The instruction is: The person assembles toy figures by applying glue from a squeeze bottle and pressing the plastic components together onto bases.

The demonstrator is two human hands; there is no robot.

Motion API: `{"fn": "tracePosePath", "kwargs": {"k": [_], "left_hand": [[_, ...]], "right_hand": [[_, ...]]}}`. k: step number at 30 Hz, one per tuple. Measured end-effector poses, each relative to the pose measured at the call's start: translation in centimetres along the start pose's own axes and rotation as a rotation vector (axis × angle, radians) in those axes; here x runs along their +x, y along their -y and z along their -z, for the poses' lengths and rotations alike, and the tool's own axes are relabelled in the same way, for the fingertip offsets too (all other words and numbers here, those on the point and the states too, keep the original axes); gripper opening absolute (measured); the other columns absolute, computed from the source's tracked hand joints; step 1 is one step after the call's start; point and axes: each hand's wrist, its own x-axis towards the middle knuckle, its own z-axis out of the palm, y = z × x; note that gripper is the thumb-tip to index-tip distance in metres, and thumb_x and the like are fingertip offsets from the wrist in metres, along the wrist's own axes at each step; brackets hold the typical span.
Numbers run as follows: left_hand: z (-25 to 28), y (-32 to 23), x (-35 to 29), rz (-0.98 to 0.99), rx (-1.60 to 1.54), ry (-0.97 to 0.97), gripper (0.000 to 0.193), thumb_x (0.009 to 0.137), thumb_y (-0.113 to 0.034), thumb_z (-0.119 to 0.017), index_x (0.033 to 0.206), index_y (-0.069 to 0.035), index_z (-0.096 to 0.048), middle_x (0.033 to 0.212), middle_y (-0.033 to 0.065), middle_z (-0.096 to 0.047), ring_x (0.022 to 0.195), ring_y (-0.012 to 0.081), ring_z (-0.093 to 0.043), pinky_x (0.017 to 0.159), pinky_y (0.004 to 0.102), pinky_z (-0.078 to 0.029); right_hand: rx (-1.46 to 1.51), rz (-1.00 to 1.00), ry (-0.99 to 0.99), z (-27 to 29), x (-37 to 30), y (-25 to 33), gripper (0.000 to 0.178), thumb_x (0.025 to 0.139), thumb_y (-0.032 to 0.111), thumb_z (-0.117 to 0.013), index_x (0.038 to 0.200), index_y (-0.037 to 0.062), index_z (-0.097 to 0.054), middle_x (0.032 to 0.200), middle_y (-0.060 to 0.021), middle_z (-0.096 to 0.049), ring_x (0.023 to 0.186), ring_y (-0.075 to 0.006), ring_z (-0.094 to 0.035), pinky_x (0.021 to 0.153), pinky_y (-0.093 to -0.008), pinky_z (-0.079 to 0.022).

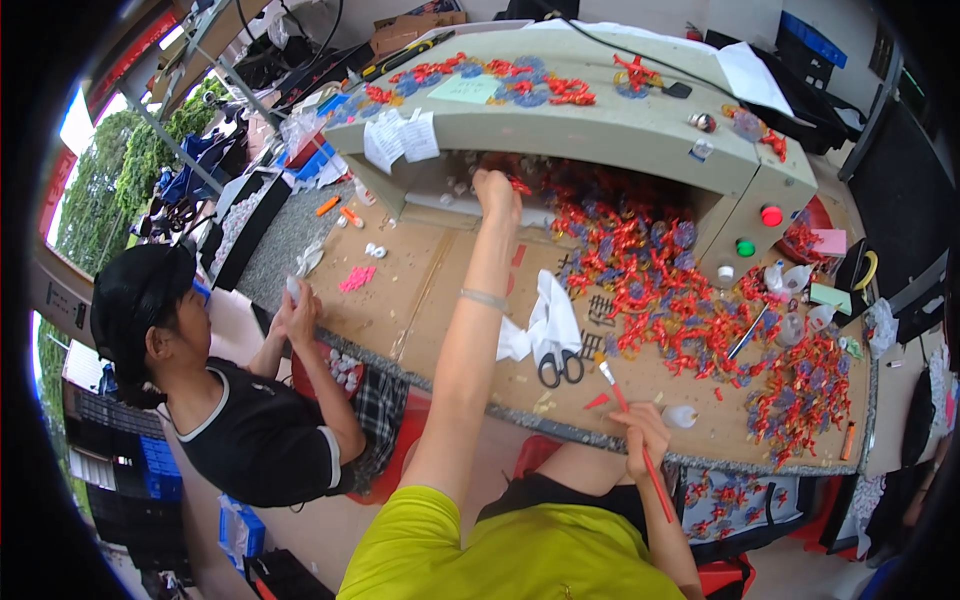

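Note:
My left arm reaches across the table to the mouth of a pale metal cabinet. There my left hand is closed, with a small red piece showing at its fingers; its exact shape is hidden. Low over the table's near edge, my right hand grips a thin brush by its long red handle, bristles pointing up and away. Beside that hand stands a small translucent bottle. Black-handled scissors and a crumpled white cloth lie between my arms.
Red, yellow and purple plastic figures are heaped from the cabinet's opening across the table's right side. At my left, a person in black sits working a small whitish piece by hand. Red and green buttons mark the cabinet's right end. Pink bits lie farther left.

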Motion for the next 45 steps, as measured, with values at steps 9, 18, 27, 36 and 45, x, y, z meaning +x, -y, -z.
{"fn": "tracePosePath", "kwargs": {"k": [9, 18, 27, 36, 45], "left_hand": [[1.6, -7.6, -30.5, 0.275, -0.559, 0.294, 0.028, 0.098, -0.013, -0.048, 0.123, -0.003, -0.043, 0.110, 0.0114, -0.050, 0.098, 0.0184, -0.049, 0.074, 0.0238, -0.047], [3.3, -9.1, -37.4, 0.261, -0.160, 0.154, 0.046, 0.101, -0.020, -0.045, 0.139, 0.001, -0.032, 0.138, 0.0175, -0.042, 0.129, 0.0268, -0.042, 0.111, 0.0370, -0.031], [4.9, -9.7, -38.0, 0.529, 0.239, 0.348, 0.032, 0.098, -0.009, -0.049, 0.126, 0.006, -0.051, 0.118, 0.0120, -0.058, 0.101, 0.0152, -0.060, 0.083, 0.0303, -0.052], [3.3, -8.7, -37.1, 0.540, 0.196, 0.163, 0.021, 0.097, -0.005, -0.049, 0.115, 0.004, -0.054, 0.104, 0.0101, -0.064, 0.092, 0.0123, -0.062, 0.074, 0.0284, -0.056], [2.6, -8.0, -37.4, 0.565, 0.146, 0.164, 0.022, 0.098, -0.008, -0.047, 0.115, 0.004, -0.055, 0.104, 0.0109, -0.065, 0.089, 0.0142, -0.063, 0.072, 0.0299, -0.055]], "right_hand": [[0.716, -0.535, -0.025, -3.4, 2.6, 6.2, 0.043, 0.098, 0.031, -0.053, 0.121, -0.0042, -0.052, 0.114, -0.0176, -0.061, 0.094, -0.0199, -0.064, 0.083, -0.0309, -0.052], [0.822, -0.580, -0.051, -5.8, 0.8, 8.3, 0.022, 0.084, -0.010, -0.062, 0.098, 0.0000, -0.048, 0.111, -0.0129, -0.057, 0.099, -0.0136, -0.059, 0.088, -0.0272, -0.051], [0.442, -0.392, 0.078, -3.4, 2.1, 7.5, 0.015, 0.081, -0.011, -0.063, 0.091, -0.0018, -0.056, 0.103, -0.0132, -0.061, 0.085, -0.0139, -0.064, 0.075, -0.0264, -0.054], [0.255, -0.307, 0.009, -3.0, 1.7, 7.3, 0.016, 0.080, -0.008, -0.067, 0.093, -0.0020, -0.058, 0.099, -0.0136, -0.065, 0.090, -0.0137, -0.062, 0.075, -0.0259, -0.052], [0.455, -0.460, -0.096, -3.7, 1.0, 7.5, 0.009, 0.085, -0.011, -0.060, 0.089, -0.0042, -0.056, 0.099, -0.0166, -0.064, 0.087, -0.0148, -0.063, 0.076, -0.0272, -0.053]]}}
